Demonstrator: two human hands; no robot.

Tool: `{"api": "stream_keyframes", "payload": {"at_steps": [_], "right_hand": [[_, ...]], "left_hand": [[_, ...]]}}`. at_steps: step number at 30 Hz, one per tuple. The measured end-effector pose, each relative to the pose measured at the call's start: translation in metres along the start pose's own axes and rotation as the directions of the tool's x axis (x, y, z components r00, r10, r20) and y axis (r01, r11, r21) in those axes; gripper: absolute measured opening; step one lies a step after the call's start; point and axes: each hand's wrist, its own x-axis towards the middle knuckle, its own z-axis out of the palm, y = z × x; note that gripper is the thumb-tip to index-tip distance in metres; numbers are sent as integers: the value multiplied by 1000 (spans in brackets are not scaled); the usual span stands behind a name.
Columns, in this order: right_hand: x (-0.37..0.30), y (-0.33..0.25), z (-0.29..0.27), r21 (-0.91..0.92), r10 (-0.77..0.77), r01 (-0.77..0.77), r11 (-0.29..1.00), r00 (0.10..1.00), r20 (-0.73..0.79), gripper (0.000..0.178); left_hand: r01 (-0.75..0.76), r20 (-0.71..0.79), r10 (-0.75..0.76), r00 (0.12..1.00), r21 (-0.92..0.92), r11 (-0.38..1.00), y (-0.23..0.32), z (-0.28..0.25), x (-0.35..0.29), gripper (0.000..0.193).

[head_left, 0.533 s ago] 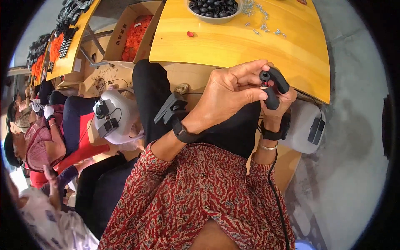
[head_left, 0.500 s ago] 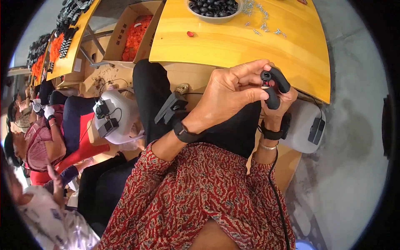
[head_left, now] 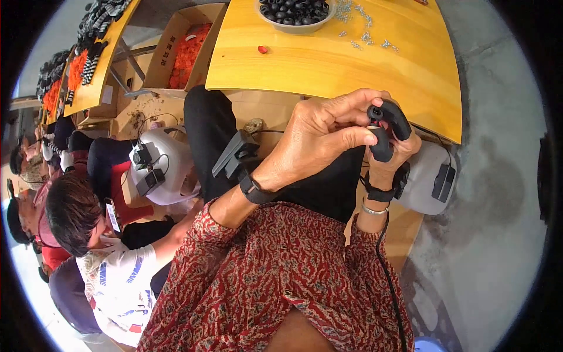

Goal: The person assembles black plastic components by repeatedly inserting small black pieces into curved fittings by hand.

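Note:
In front of my body, at the table's near edge, both hands hold a curved black piece (head_left: 396, 121) with rounded, thick arms. My left hand (head_left: 322, 129) is closed, its thumb pressing near the lower arm and its fingertips at the top. Between them sits a small black ring-shaped part (head_left: 375, 112), with a bit of red showing just below it. From the right side, my right hand (head_left: 404, 149) wraps round the curved piece, and some of its fingers are hidden behind it.
On the yellow table (head_left: 328, 67) stand a bowl (head_left: 299, 27) of black plastic pieces, scattered small silvery screws (head_left: 366, 39) and a small red piece (head_left: 263, 50). A carton (head_left: 158, 66) of orange material stands left. A person in a white patterned shirt (head_left: 126, 281) sits lower left.
My hands keep their hold on the curved black piece, which has barely moved. At lower left, the co-worker in white has leaned into view. The whole view has shifted slightly.

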Motion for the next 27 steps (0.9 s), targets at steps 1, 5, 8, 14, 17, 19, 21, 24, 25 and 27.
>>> {"api": "stream_keyframes", "payload": {"at_steps": [1, 5, 8, 14, 17, 19, 21, 24, 25, 27], "right_hand": [[1, -3, 0, 1, 0, 0, 1000, 1000, 2, 25], [2, -11, 0, 3, -17, 17, 1000, 998, 57, 26], [-1, -7, 3, 59, 12, -16, 998, 997, 71, 26], [-6, 1, 6, 229, 10, -22, 973, 999, 53, 30], [-11, 10, 6, 256, 11, -32, 966, 996, 84, 34], [-13, 12, 5, 240, 7, -29, 970, 996, 94, 35], [-14, 12, 7, 467, 119, -117, 876, 993, 26, 36], [-9, 8, 11, 374, 84, -63, 925, 996, -41, 26], [-8, 7, 9, 373, 83, -62, 926, 996, -40, 26], [-9, 5, 3, 138, 31, -36, 990, 999, 41, 26]], "left_hand": [[-6, -2, 6, 1000, 14, 1000, 0, 0, -1, 48], [21, 3, -21, 1000, 68, 997, -1, -3, -4, 49], [-17, -25, 17, 1000, 1, 1000, -6, -3, -5, 51], [-109, -44, 110, 993, 25, 994, -7, -1, -6, 54], [-168, -75, 179, 981, 137, 976, -4, -2, -8, 54], [-94, -11, 98, 995, 182, 979, 3, -2, -8, 53], [-114, 24, 111, 994, 187, 976, 2, -5, -5, 48], [-40, 9, 40, 999, 21, 999, 3, -4, -1, 40], [48, -22, -52, 998, -155, 987, 2, -3, 0, 36], [53, 1, -53, 999, -171, 984, -1, -7, 0, 34]]}}
